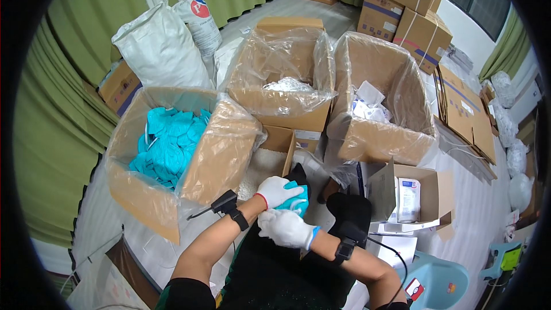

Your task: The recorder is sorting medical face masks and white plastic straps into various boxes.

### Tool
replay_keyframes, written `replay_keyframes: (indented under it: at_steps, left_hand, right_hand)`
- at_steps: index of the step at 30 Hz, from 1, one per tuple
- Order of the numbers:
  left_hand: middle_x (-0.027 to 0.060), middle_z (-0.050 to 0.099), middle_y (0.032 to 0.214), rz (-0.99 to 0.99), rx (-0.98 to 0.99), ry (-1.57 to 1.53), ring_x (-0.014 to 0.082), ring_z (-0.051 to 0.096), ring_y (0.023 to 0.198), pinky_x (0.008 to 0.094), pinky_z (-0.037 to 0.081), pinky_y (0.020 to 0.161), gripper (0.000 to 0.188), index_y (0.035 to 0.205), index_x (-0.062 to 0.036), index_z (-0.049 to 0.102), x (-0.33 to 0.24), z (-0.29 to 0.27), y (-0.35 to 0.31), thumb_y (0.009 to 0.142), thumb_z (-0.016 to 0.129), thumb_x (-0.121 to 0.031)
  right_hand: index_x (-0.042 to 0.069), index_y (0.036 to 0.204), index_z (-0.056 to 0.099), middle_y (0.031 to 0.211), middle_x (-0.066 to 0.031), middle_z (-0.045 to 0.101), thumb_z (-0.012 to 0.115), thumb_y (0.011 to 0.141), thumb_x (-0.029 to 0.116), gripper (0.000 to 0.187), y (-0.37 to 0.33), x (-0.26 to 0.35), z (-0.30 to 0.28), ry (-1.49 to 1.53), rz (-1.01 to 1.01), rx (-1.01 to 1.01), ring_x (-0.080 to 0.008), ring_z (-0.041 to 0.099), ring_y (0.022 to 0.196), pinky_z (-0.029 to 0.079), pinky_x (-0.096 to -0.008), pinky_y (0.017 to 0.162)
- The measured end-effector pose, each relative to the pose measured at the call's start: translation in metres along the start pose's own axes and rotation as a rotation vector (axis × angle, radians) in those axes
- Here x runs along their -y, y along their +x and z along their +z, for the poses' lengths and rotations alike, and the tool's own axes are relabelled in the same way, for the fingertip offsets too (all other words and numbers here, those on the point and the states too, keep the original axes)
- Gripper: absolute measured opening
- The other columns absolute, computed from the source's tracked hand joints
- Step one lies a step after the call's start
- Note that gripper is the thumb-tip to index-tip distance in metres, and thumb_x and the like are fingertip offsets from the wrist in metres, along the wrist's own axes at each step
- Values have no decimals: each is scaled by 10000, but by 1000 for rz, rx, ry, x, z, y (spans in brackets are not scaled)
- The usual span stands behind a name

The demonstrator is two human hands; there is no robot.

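A folded teal face mask [299, 196] is held over my lap, in front of my body. My left hand [276, 192], in a white knit glove with a red cuff, is closed on it from the upper left. My right hand [285, 229], gloved in white with a blue cuff, is closed against its lower edge, where a bit of white shows. The right fingertips are partly hidden. Ahead on the left, a plastic-lined carton [201, 163] holds a heap of matching teal masks [170, 146] with white straps.
Farther off are two more lined cartons, one [281, 103] with white pieces and one [387, 140] with white-and-blue packets. A small open carton [443, 192] holding a packet [408, 200] stands right. White sacks [163, 43], stacked boxes [422, 37] and a pale blue stool [439, 278] surround me.
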State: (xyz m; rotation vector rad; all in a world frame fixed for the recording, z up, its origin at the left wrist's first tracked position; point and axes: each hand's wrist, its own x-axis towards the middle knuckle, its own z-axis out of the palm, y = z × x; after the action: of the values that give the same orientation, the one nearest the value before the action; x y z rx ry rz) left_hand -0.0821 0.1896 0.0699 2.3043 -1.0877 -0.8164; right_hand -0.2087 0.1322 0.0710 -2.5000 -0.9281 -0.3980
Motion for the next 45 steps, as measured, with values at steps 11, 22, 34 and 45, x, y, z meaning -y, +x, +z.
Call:
replay_keyframes:
  at_steps: [11, 22, 34, 45]
  left_hand:
    - [175, 686, 778, 34, -273, 256, 373, 672, 728, 487, 526, 666, 553, 808, -103, 697, 10, 35, 28, 873, 497, -614]
    - [213, 667, 765, -180, -403, 117, 403, 661, 730, 508, 517, 665, 597, 775, -85, 680, 37, 21, 37, 901, 458, -625]
    - [202, 664, 743, -144, -573, -386, 311, 665, 709, 443, 517, 683, 531, 817, -64, 642, 12, 47, 18, 989, 399, -504]
    - [66, 632, 898, -262, 691, -1774, 138, 612, 756, 264, 479, 587, 183, 934, -116, 618, -45, 75, -75, 972, 511, -260]
  right_hand:
    - [68, 829, 686, 786, -180, 667, 560, 873, 292, 260, -6, -2, 7, 314, 619, 204, -357, 650, 718, 510, -459, 645]
    - [72, 765, 647, 665, -147, 625, 579, 929, 366, 343, -64, 106, -76, 732, 1176, 22, -286, 646, 639, 505, -359, 617]
    - [8, 810, 658, 800, -30, 660, 691, 869, 121, 132, -116, 58, -42, 700, 1291, -734, -102, 609, 713, 508, -270, 630]
    - [-29, 1058, 651, 881, -66, 680, 623, 857, 51, 219, -79, 53, -75, 1265, 1154, -825, -123, 645, 744, 512, -249, 672]
